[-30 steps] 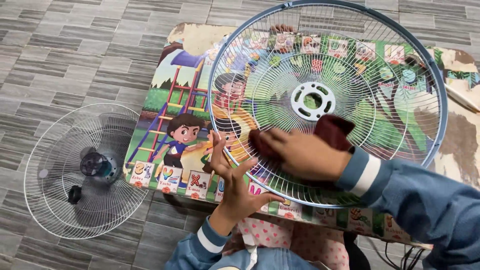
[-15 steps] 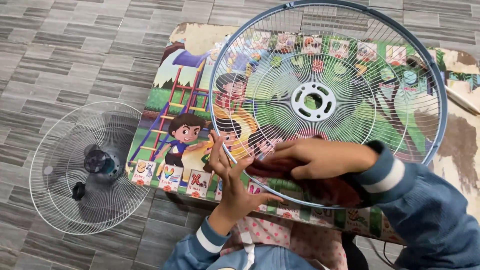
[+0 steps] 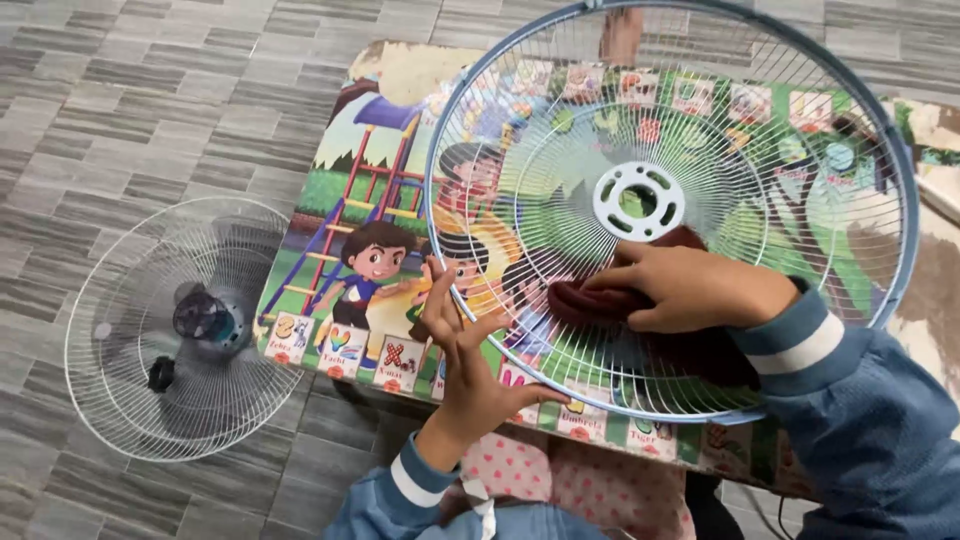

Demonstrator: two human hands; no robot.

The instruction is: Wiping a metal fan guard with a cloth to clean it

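Nearest the camera, the left hand (image 3: 468,362) steadies the blue-rimmed fan grille (image 3: 520,150) at its lower left edge, fingers spread open against the wires. Just beyond, the right hand (image 3: 695,288) grasps a dark red cloth (image 3: 585,299), pressed onto the grille below its white hub. The grille lies on a small cartoon-printed table (image 3: 340,220). Farther left, a second wire grille (image 3: 130,390) rests on the tiled floor (image 3: 150,90).
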